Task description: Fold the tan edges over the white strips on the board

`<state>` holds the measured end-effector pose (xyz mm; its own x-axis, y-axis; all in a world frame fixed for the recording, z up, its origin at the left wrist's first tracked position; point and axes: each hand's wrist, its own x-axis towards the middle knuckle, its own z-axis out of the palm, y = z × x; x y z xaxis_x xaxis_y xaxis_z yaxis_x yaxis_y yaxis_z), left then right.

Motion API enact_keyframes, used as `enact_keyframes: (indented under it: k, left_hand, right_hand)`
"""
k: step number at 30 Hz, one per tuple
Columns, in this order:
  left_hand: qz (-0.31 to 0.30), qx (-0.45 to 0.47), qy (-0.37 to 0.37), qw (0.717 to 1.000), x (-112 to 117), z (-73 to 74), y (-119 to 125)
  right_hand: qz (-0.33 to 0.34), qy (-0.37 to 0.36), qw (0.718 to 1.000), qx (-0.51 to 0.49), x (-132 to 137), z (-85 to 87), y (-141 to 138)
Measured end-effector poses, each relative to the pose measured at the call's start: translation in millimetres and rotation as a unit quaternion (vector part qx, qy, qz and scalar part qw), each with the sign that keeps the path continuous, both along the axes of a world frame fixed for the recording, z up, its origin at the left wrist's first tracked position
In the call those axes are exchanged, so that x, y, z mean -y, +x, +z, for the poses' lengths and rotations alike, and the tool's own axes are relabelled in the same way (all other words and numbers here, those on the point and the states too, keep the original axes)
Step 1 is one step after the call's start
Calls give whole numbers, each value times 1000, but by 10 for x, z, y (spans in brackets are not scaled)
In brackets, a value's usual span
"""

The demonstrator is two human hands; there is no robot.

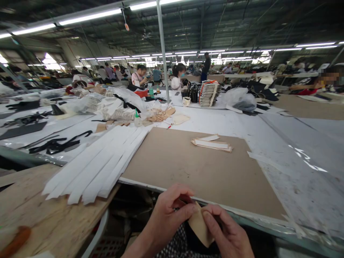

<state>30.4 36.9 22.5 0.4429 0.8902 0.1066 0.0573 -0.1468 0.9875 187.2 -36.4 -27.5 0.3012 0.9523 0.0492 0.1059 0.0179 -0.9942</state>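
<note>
fingers [185,211] are pinching a folded tan piece [200,227] at the bottom of the head view, and i cannot tell if it is leather or stiff card. the left hand [169,218] is gripping its left side, thumb lying across the front, while the right hand [225,231] is closing on its right side, fingertips pressing against the fold. both hands are working just past the near edge of the counter [268,150], above checked cloth [174,247]. on the counter, a beige board [188,168] is lying ahead of the hands and carrying a small stack of paper strips [212,144]. long white tapered strips [96,165] are fanning out to its left and overlapping a plywood board [34,200], where an orange object [16,242] is lying, too blurred to name. farther on, a glue bottle with a green nozzle [137,119] is standing beside cut tan pieces [159,115], black straps [57,143] are lying on plastic sheeting, and a tied bundle of sheets [209,94] is standing near a plastic bag [240,100]. co-workers [177,77] are sitting at far counters under long ceiling lights [90,17].
</note>
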Motion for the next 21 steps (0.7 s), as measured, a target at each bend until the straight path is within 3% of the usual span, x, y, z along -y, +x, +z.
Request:
enact_keyframes:
  k: [3, 7, 17, 21]
  left_hand:
    - [16, -62, 59, 996, 22, -62, -37]
    - [38, -78, 107, 991, 45, -103, -56]
    - [22, -129, 136, 982, 15, -163, -20]
    - [22, -135, 90, 987, 27, -201, 37]
  right_hand:
    - [-6, 7, 1000, 25, -1, 44, -37]
    - [-13, 30, 998, 57, -32, 108, -66]
    - [-7, 42, 999, 31, -84, 68, -90]
    - [-6, 40, 998, 45, -97, 61, -66]
